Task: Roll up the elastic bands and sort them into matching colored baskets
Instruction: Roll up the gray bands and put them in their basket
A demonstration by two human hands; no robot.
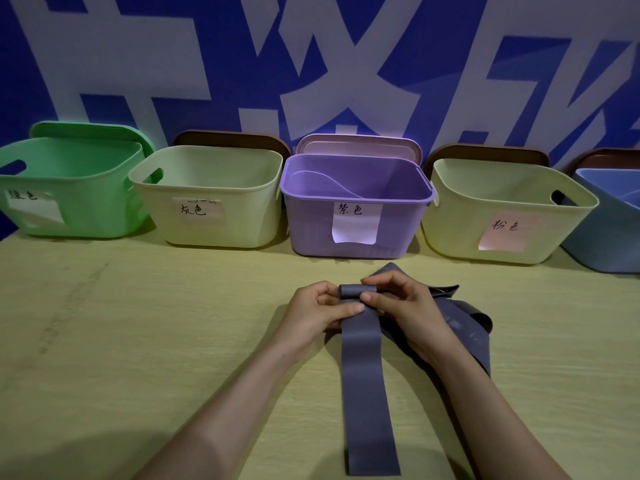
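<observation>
A grey elastic band [367, 386] lies flat on the table, running from the near edge up to my hands. Its far end is curled into a small roll [356, 292]. My left hand [318, 308] pinches the roll's left side with thumb and fingers. My right hand [403, 303] pinches its right side. More grey band [464, 320] lies bunched under and behind my right hand. Five baskets line the back: green [69, 188], cream with a grey label [211, 199], purple [356, 206], cream with a pink label [502, 213], blue [609, 223].
The wooden table [138, 341] stretches left of my hands. Lids lean upright against the blue-and-white wall behind the baskets. A purple band seems to lie inside the purple basket. The blue basket is cut off by the right edge.
</observation>
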